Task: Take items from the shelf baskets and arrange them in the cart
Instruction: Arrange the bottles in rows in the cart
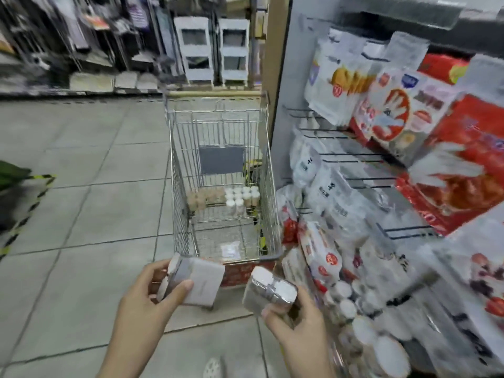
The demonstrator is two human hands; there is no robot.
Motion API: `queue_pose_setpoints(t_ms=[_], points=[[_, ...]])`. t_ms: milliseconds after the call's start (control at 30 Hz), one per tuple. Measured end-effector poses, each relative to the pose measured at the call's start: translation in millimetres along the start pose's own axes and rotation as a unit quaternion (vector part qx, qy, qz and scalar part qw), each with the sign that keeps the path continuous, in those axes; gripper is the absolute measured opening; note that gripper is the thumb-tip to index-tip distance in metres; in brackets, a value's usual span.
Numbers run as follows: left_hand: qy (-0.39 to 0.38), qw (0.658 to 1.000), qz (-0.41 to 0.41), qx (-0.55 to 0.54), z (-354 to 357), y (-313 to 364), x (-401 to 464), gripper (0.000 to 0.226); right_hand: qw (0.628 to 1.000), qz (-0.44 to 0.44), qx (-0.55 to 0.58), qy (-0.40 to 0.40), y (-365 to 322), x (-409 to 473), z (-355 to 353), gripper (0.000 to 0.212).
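Note:
A wire shopping cart stands ahead of me on the tiled floor. Several white-capped packs lie at its far end, and a small clear packet lies on its near floor. My left hand grips a grey-white wrapped pack just in front of the cart's near edge. My right hand holds a second wrapped pack with white caps, beside the shelf. On the right, the shelf's wire baskets hold more white-capped packs and bags.
Red and white bagged goods hang on hooks along the right-hand shelf, reaching out over the aisle. Open tiled floor lies to the left, with yellow-black tape at the far left. Racks of goods stand beyond the cart.

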State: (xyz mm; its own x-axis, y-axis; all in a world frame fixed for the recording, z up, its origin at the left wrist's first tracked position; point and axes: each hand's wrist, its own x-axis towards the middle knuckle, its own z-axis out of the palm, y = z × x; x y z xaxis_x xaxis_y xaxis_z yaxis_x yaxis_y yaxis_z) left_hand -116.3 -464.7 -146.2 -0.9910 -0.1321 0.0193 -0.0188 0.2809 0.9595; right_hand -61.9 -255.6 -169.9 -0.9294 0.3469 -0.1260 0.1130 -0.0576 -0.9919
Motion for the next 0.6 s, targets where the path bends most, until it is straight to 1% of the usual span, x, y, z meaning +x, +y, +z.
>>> queue_pose_setpoints(t_ms=[67, 133, 300, 500, 600], points=[[-0.002, 1.0, -0.004, 0.008, -9.9, -8.2, 32.9, 0.035, 1.0, 0.004, -0.01, -0.014, 1.7, 24.1, 25.6, 0.043], [-0.019, 1.0, -0.005, 0.022, -16.4, -15.6, 64.5, 0.037, 1.0, 0.006, -0.028, -0.008, 4.0, 46.1, 44.7, 0.043], [-0.046, 0.998, -0.034, 0.021, -17.2, -30.1, 121.3, 0.039, 0.995, 0.044, -0.083, -0.018, 10.7, 92.6, 71.4, 0.047], [-0.03, 0.995, -0.099, 0.004, 8.2, -61.3, 184.5, 0.039, 0.989, 0.105, -0.107, -0.017, 31.0, 168.0, 96.5, 0.046], [-0.02, 0.993, -0.116, 0.031, 24.8, -73.1, 221.3, 0.041, 0.982, 0.141, -0.121, -0.028, 46.4, 213.6, 108.8, 0.045]])
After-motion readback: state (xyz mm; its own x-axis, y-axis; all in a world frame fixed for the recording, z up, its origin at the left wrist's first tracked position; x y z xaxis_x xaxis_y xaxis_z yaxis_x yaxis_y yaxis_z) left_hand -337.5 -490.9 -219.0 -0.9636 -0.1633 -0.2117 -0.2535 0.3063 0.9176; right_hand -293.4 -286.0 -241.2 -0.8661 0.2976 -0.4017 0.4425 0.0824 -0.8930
